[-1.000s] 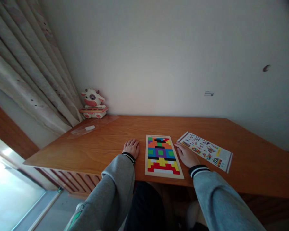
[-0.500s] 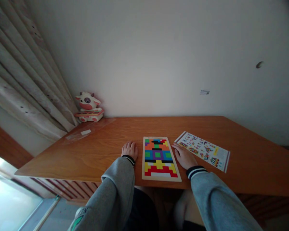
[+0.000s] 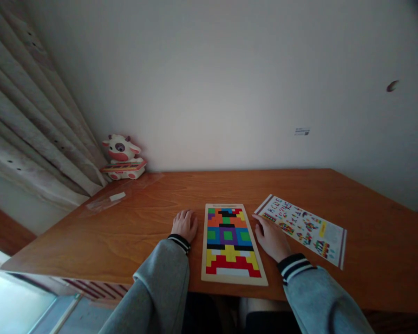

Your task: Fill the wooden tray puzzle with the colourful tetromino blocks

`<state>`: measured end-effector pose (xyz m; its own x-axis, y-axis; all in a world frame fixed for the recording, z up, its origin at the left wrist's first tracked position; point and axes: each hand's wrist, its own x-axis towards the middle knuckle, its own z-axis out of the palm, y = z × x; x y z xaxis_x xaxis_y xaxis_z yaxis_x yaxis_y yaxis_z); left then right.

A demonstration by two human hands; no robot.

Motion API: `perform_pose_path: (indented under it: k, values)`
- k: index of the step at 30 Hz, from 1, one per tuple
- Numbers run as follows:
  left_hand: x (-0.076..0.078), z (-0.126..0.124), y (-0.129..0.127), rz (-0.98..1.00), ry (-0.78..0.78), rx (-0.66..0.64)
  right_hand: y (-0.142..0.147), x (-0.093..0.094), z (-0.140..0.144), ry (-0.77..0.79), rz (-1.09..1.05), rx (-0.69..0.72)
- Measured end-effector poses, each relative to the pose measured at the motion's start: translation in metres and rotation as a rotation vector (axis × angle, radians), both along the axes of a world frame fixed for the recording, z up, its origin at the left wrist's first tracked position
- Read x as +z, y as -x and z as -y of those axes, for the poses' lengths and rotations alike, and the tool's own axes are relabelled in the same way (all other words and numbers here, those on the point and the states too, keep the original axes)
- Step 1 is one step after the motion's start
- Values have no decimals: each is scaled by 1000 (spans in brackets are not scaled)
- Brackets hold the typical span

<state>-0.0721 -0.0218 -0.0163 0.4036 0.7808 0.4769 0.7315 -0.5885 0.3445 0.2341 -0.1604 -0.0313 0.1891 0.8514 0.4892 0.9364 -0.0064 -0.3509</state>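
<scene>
A wooden puzzle board (image 3: 230, 242) filled with coloured block pieces lies flat near the front edge of the wooden desk (image 3: 153, 218). My left hand (image 3: 184, 225) rests palm down on the desk just left of the board, holding nothing. My right hand (image 3: 271, 237) lies flat on the desk at the board's right side, fingers spread, between the board and a printed pattern sheet (image 3: 302, 228). Both arms wear grey sleeves with striped cuffs.
A cow-shaped toy (image 3: 122, 157) stands at the desk's back left corner by the curtain (image 3: 31, 120). A clear plastic wrapper (image 3: 111, 198) lies on the desk in front of it. A white wall rises behind the desk.
The view has tilted down and drawn closer to the desk. Both hands stay flat beside the board, in the same places relative to it.
</scene>
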Motion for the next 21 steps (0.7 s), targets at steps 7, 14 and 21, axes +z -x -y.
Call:
perform_pose_path:
  k: [7, 14, 21]
  values:
    - [5, -48, -31, 212, -31, -167, 3, 1, 2, -170, -169, 7]
    - [-5, -83, -63, 330, 39, -170, 1, 16, -29, -218, -321, 51]
    - [6, -60, -70, 149, 72, -322, 13, 34, -89, 160, -209, 316]
